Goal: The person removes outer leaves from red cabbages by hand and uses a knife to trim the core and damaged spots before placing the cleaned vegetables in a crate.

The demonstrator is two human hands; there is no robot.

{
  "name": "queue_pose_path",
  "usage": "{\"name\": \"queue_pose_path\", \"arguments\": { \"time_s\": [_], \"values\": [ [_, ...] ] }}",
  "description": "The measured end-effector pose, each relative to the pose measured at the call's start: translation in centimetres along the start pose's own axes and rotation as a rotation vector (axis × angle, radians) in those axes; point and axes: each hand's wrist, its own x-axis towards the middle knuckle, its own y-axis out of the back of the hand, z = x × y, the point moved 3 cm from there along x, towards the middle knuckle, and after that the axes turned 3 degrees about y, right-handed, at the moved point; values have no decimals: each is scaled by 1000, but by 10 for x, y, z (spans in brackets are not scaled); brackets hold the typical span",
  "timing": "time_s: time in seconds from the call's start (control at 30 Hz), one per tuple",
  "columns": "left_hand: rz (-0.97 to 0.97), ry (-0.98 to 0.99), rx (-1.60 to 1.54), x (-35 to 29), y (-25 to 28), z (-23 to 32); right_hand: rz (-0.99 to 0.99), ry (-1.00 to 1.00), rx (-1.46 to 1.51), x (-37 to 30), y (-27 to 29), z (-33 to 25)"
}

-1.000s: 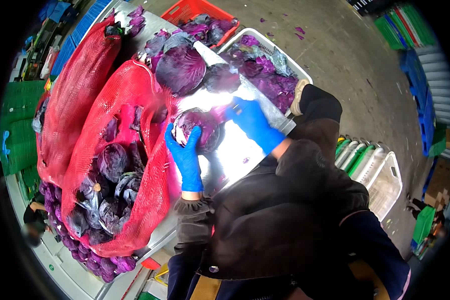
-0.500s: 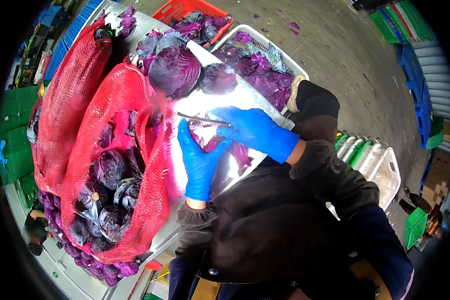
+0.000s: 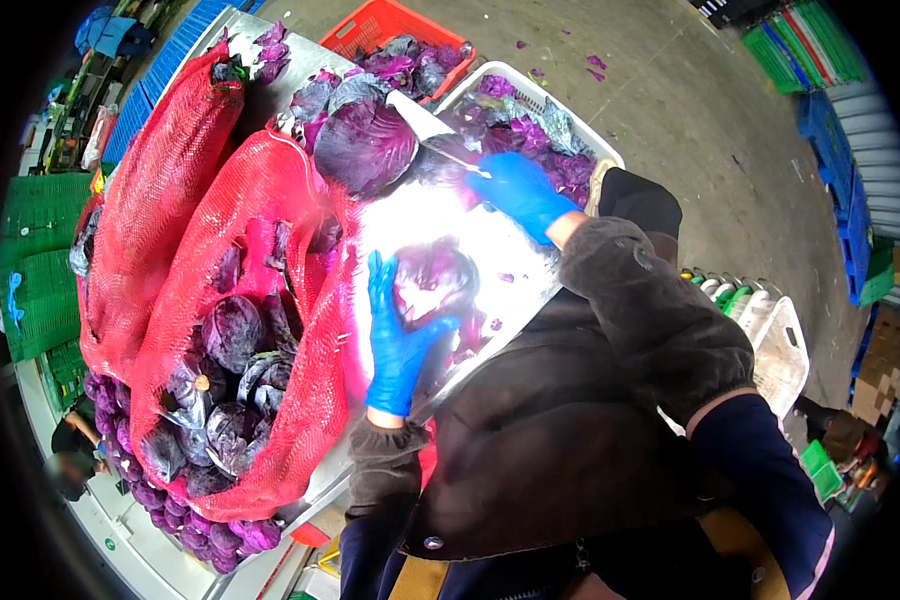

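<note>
My left hand (image 3: 395, 345), in a blue glove, cups the lower left side of a red cabbage (image 3: 436, 283) on the shiny metal table (image 3: 510, 290). Its fingers point up along the cabbage's left, and the thumb lies across the lower edge. Strong glare washes out the cabbage's pale middle. Farther up and to the right, my gloved right hand (image 3: 522, 195) is closed round a knife, its handle hidden in the fist. The thin blade (image 3: 452, 150) points up and left, near a large dark red cabbage (image 3: 366, 148) beside the white crate.
Red mesh sacks (image 3: 155, 210) of cabbages fill the table's left, one gaping open with several heads (image 3: 232, 335) showing. A white crate (image 3: 615, 150) and a red crate (image 3: 340, 40) hold loose purple leaves beyond the table. A white basket (image 3: 785, 350) stands on the right.
My right hand has moved up and right with the knife, away from the cabbage by my left hand. A dark cabbage piece beside the large head is gone from the table. My left hand stays by its cabbage.
</note>
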Motion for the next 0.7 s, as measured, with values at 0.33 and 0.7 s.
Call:
{"name": "queue_pose_path", "arguments": {
  "time_s": [0.33, 0.7],
  "values": [
    [34, -65, -82, 26, 10, 9, -142, 500, 143, -62, -22, -81],
    [243, 28, -37, 52, -24, 26, -121, 260, -450, -70, -8, -96]
  ]
}}
